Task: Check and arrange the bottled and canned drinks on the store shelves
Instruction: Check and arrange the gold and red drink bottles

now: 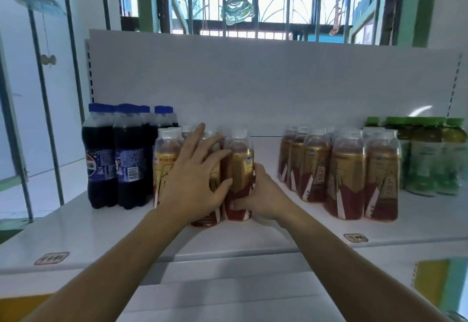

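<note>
A cluster of red-and-gold tea bottles (164, 159) with white caps stands mid-left on the white shelf (253, 235). My left hand (195, 177) lies spread over the front of this cluster, fingers straight and splayed. My right hand (263, 195) wraps around the lower part of the rightmost bottle (239, 162) of the cluster. A second group of the same tea bottles (347, 169) stands to the right, apart from the first.
Dark cola bottles (114, 159) with blue caps stand at the far left of the shelf. Green tea bottles (430, 157) sit at the far right. Two price tags (51, 258) (355, 237) mark the shelf's front edge. A white back panel (253, 81) rises behind.
</note>
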Motion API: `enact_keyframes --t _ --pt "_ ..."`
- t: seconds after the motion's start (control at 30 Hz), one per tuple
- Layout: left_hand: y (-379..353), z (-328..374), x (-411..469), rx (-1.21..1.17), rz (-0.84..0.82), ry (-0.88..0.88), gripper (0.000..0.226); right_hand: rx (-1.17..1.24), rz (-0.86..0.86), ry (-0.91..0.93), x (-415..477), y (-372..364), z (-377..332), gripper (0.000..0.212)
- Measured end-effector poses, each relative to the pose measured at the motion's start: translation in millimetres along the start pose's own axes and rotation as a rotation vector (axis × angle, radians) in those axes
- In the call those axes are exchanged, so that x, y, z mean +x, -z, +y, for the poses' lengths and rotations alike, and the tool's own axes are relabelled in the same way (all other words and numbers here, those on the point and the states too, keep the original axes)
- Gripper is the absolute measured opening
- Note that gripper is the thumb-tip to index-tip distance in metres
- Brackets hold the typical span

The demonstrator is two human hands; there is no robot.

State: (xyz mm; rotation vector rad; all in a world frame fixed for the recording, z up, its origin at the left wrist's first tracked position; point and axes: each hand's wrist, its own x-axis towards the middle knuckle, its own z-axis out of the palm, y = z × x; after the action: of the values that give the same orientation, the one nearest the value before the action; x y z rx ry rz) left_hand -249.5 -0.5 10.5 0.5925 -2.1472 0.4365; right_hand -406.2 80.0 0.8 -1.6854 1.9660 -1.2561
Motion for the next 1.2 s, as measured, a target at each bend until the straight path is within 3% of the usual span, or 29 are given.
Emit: enact_keyframes --t 0.1,0.17,0.27,0.4,0.5,0.63,0.7,0.8,0.97,1.2 --pt "-0.4 8.6 3.2 0.006 0.033 0.0 0.058 -0.057 -0.075 -0.007 -6.1 14.1 -3.2 0.092" --pt "0.5 19.3 7.3 -0.012 0.054 -0.045 0.051 -0.149 -0.133 -0.001 -9.1 34.8 -8.8 0.076" --pt "-2.4 49.9 15.3 -0.135 0.046 -0.105 0.042 -0.415 0.046 0.08 -6.5 75.2 -14.0 0.056" --pt "-27.9 95.3 33.1 -0.472 -0.25 0.077 0.038 -0.762 0.376 0.074 -3.8 134.2 -10.4 0.048" --pt "-57.6 119.8 49.6 -0.606 -0.405 0.18 0.042 -0.983 0.355 -0.044 -1.2 176.9 -3.5 0.056" --pt "-82.9 145.6 71.6 -0.73 -0.533 0.259 0.046 -1.098 0.273 -0.086 8.7 200.8 15.0 0.071" --pt "-90.3 155.0 78.6 -0.784 -0.569 0.291 0.049 -1.089 0.248 -0.068 14.2 205.5 23.2 0.075" --pt "-97.9 161.9 81.8 -0.863 -0.578 0.35 0.058 -0.951 0.255 0.027 18.4 208.3 30.9 0.064" --pt "-104.4 160.5 79.9 -1.059 -0.493 0.424 0.065 -0.689 0.342 0.332 23.4 203.3 24.7 0.049" --pt "-103.4 146.0 63.9 -1.224 -0.138 0.65 0.05 -0.148 0.355 0.489 61.4 175.0 13.9 0.039"
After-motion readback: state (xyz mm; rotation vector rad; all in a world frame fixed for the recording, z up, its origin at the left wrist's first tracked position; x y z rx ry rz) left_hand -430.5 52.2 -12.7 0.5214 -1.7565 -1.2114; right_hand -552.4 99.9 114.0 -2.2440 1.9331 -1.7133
